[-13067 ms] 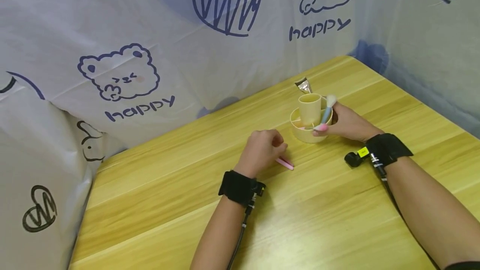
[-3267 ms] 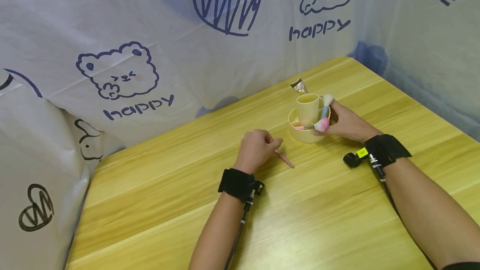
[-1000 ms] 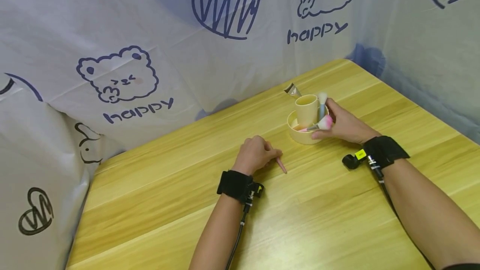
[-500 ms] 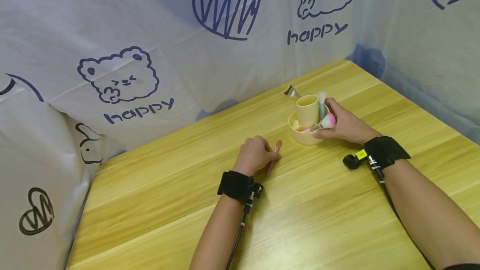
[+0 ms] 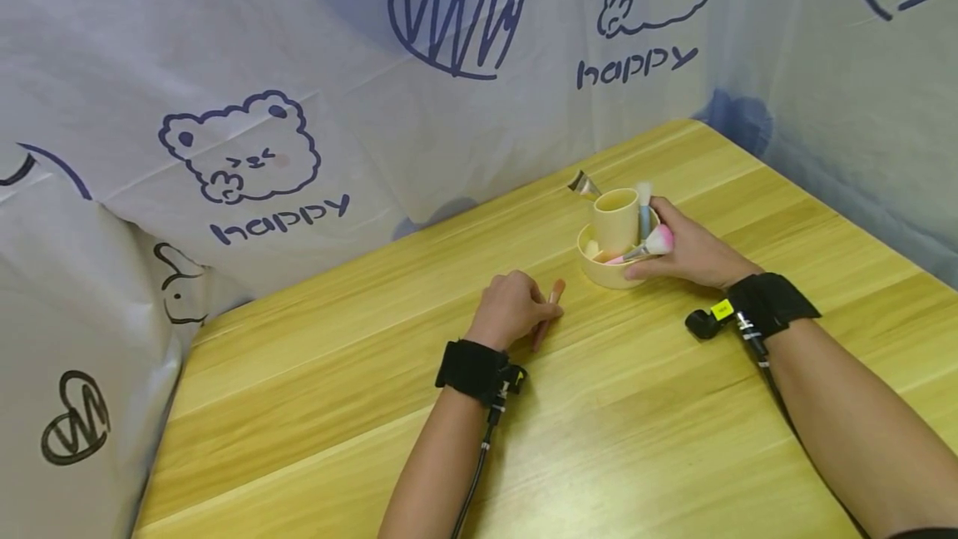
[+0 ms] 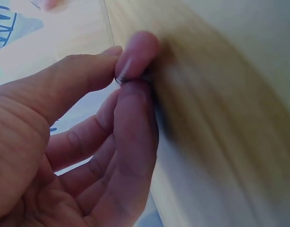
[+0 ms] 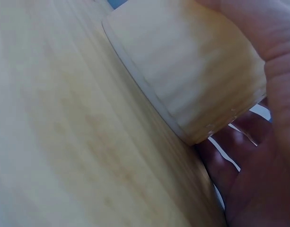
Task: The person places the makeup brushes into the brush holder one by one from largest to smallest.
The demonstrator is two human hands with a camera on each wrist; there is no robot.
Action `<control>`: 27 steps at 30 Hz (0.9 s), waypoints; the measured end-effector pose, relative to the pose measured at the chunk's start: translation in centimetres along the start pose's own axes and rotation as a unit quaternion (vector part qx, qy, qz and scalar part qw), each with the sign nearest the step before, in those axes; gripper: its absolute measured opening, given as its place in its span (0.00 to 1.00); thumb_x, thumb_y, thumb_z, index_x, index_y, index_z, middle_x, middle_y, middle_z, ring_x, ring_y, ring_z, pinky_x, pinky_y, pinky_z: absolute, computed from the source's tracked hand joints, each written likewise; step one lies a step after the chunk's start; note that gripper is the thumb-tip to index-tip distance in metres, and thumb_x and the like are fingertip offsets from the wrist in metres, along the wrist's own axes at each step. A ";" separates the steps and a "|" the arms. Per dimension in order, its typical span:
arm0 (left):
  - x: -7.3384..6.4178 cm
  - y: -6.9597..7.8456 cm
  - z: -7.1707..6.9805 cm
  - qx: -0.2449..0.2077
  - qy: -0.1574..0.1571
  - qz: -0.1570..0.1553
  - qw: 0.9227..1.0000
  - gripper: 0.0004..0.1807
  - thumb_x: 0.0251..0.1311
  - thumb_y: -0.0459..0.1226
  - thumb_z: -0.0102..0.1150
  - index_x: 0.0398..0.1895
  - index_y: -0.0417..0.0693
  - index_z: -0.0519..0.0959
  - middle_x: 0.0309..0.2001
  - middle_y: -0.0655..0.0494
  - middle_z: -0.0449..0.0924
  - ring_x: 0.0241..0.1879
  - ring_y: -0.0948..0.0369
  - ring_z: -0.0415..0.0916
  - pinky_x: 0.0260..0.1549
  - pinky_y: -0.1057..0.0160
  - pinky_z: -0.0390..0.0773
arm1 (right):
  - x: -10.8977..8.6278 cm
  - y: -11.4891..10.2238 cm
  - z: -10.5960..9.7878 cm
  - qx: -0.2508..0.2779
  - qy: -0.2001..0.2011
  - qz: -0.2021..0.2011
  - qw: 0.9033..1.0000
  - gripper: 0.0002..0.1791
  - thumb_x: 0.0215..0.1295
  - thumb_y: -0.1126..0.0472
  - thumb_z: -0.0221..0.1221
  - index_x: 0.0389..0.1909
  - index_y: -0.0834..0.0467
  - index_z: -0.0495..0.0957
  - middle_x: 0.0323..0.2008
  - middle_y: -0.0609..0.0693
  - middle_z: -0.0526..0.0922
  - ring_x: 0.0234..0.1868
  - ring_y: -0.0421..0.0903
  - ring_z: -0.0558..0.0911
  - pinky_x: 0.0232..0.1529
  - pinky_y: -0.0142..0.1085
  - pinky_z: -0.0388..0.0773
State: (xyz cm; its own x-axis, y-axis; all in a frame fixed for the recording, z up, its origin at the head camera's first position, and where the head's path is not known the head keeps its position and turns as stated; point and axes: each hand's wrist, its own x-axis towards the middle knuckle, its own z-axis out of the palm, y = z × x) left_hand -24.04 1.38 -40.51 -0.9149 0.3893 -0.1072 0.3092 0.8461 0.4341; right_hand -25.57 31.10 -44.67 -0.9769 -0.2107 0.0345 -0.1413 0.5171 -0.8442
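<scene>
My left hand (image 5: 512,306) pinches a small makeup brush (image 5: 556,291) between thumb and fingers, just above the table. Its brown-orange tip points up and away; in the left wrist view the end of the brush (image 6: 137,54) looks pink and blurred. My right hand (image 5: 692,246) grips the side of a cream round brush holder (image 5: 608,276), which has a taller cup (image 5: 616,227) in its middle. In the holder stand a pink-and-white brush (image 5: 659,240) leaning right, a blue-handled brush (image 5: 644,210) and a flat brush (image 5: 583,185) at the back. The right wrist view shows the holder's wall (image 7: 182,61) up close.
The wood-grain table (image 5: 337,373) stretches left and in front of the hands. A white printed cloth (image 5: 419,131) hangs behind its far edge and along the sides. Black wrist bands (image 5: 473,373) with cables run back along both forearms.
The brush in my left hand has turned from pointing forward-right and down to tip up. The pink-and-white brush leans further right. My right hand stays on the holder.
</scene>
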 end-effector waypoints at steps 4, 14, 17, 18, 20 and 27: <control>0.0 0.0 -0.1 0.000 -0.007 0.003 1.000 0.25 0.64 0.47 0.70 0.08 0.48 0.84 0.11 0.53 0.81 0.12 0.61 0.69 0.20 0.68 0.66 | 0.0 0.0 0.0 0.010 0.006 -0.005 1.000 0.58 0.56 0.51 0.77 0.79 0.53 0.48 0.74 0.61 0.65 0.72 0.59 0.68 0.75 0.62 0.62; -0.1 0.2 -0.1 0.007 -0.014 0.009 1.000 0.28 0.66 0.46 0.68 0.06 0.48 0.83 0.12 0.52 0.82 0.11 0.61 0.66 0.21 0.68 0.66 | -0.3 0.1 -0.3 0.067 -0.021 -0.012 0.997 0.54 0.58 0.61 0.72 0.79 0.50 0.49 0.71 0.60 0.70 0.67 0.55 0.71 0.71 0.54 0.65; 0.0 0.2 0.0 0.009 -0.015 0.009 1.000 0.28 0.66 0.46 0.68 0.06 0.48 0.83 0.12 0.52 0.82 0.10 0.62 0.64 0.20 0.68 0.64 | -0.3 0.0 -0.4 0.074 -0.031 -0.009 0.997 0.54 0.59 0.62 0.71 0.80 0.47 0.49 0.71 0.58 0.70 0.67 0.53 0.71 0.70 0.52 0.65; 0.0 0.2 0.0 0.010 -0.014 0.008 1.000 0.28 0.66 0.46 0.68 0.06 0.48 0.83 0.12 0.51 0.82 0.10 0.62 0.64 0.19 0.68 0.63 | -0.3 0.0 -0.4 0.075 -0.033 -0.008 0.997 0.54 0.60 0.62 0.71 0.80 0.47 0.48 0.71 0.58 0.70 0.67 0.52 0.70 0.70 0.52 0.65; 0.0 0.2 -0.1 0.010 -0.014 0.008 1.000 0.28 0.66 0.45 0.68 0.06 0.47 0.83 0.12 0.51 0.82 0.10 0.62 0.63 0.19 0.68 0.63 | -0.3 0.0 -0.4 0.079 -0.036 -0.005 0.996 0.54 0.60 0.61 0.71 0.81 0.46 0.47 0.72 0.57 0.69 0.67 0.53 0.70 0.71 0.53 0.65; 0.0 0.2 0.0 0.013 -0.015 0.006 1.000 0.28 0.67 0.46 0.68 0.07 0.48 0.83 0.12 0.51 0.82 0.09 0.63 0.63 0.18 0.69 0.62 | -0.3 0.0 -0.3 0.075 -0.036 0.005 0.997 0.55 0.60 0.60 0.71 0.81 0.48 0.46 0.73 0.60 0.67 0.69 0.57 0.69 0.72 0.59 0.64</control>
State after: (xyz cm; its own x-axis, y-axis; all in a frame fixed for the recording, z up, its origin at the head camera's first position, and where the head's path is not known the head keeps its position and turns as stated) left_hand -23.98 1.53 -40.38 -0.9029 0.4101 -0.1284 0.3275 0.8501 0.4124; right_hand -25.31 31.44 -44.53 -0.9632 -0.2687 -0.0079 -0.1014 0.3904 -0.9151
